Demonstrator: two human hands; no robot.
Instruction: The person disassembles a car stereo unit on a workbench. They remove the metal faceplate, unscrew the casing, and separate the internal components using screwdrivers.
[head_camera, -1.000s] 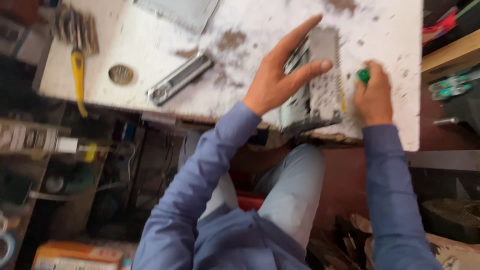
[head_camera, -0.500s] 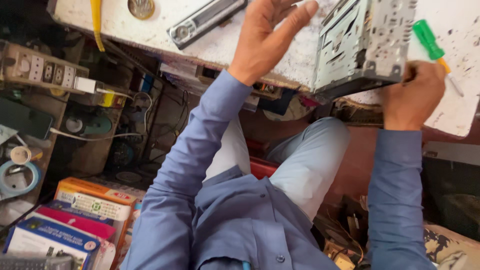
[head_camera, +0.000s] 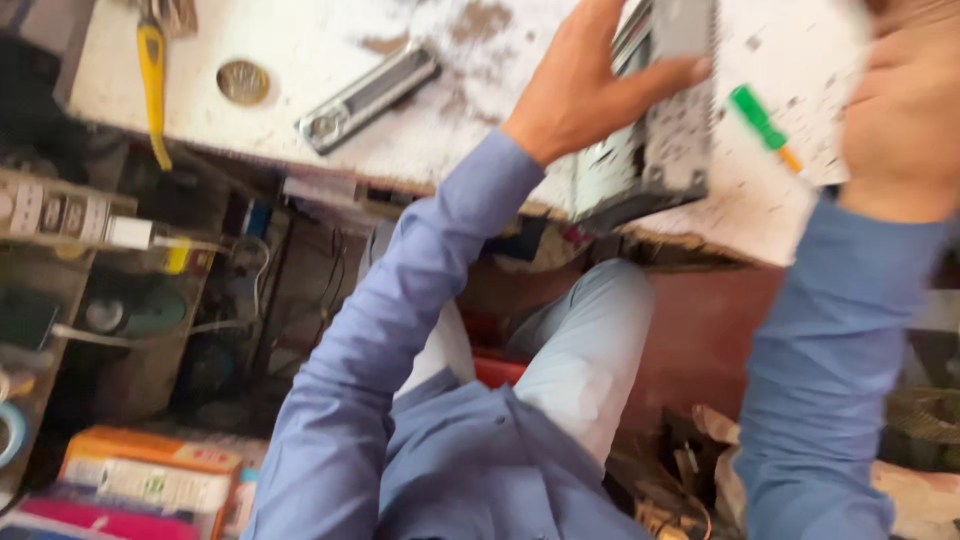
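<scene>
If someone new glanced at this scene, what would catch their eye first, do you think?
Probably the grey metal chassis at the worn white bench's front edge, gripped by the left hand. Next, the green-handled screwdriver beside the blurred right hand, and the yellow-handled tool far left.

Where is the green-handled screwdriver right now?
In the head view, the green-handled screwdriver lies on the white worktable, upper right, between the metal box and the right hand.

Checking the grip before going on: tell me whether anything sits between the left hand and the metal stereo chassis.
Nothing visible does. The left hand lies directly on the metal stereo chassis at the worktable edge. The green-handled screwdriver lies beside it, toward the right hand.
</scene>
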